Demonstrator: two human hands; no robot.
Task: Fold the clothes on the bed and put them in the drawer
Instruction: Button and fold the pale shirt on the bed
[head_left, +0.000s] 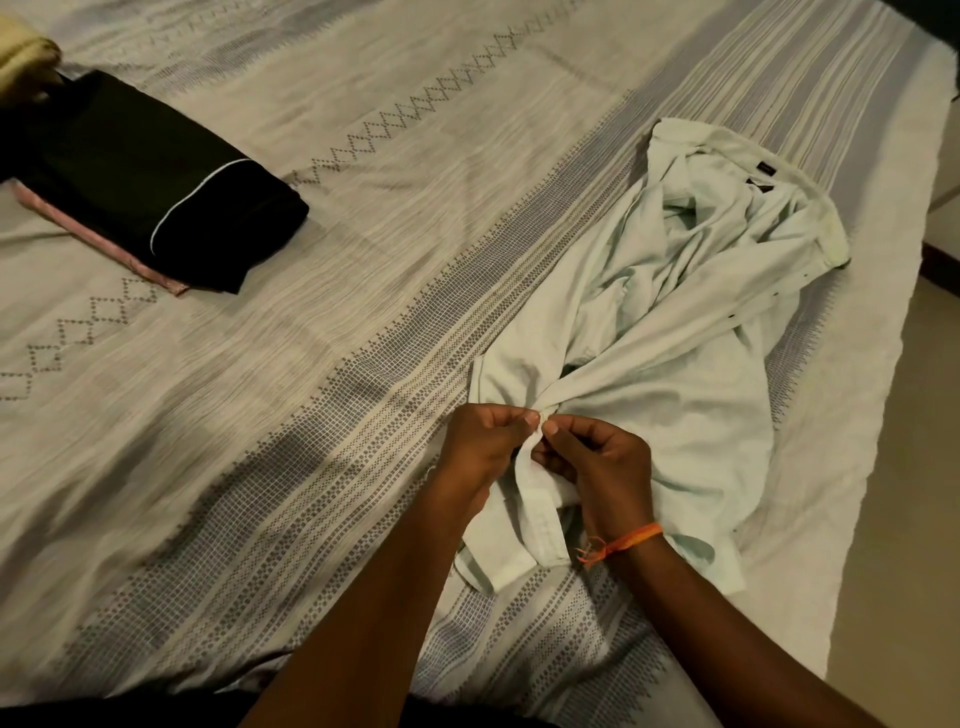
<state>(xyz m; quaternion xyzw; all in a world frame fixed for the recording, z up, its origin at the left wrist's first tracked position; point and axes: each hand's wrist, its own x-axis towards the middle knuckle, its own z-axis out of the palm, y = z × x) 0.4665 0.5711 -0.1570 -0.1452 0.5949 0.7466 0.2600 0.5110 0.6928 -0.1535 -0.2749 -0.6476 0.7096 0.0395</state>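
A pale mint-white button shirt (675, 332) lies crumpled on the right side of the bed (322, 291), collar toward the far edge. At its near hem both hands meet on the front placket. My left hand (485, 441) pinches the fabric edge between thumb and fingers. My right hand (597, 452), with an orange thread band on the wrist, pinches the same strip right beside it. A folded black garment (156, 192) rests on a folded pink one (109, 244) at the far left. No drawer is in view.
A cream-yellow cloth (23, 57) peeks in at the top left corner. The bedspread is cream with grey woven bands. The bed's right edge drops to a pale floor (914, 467). Something dark sits at the top right corner.
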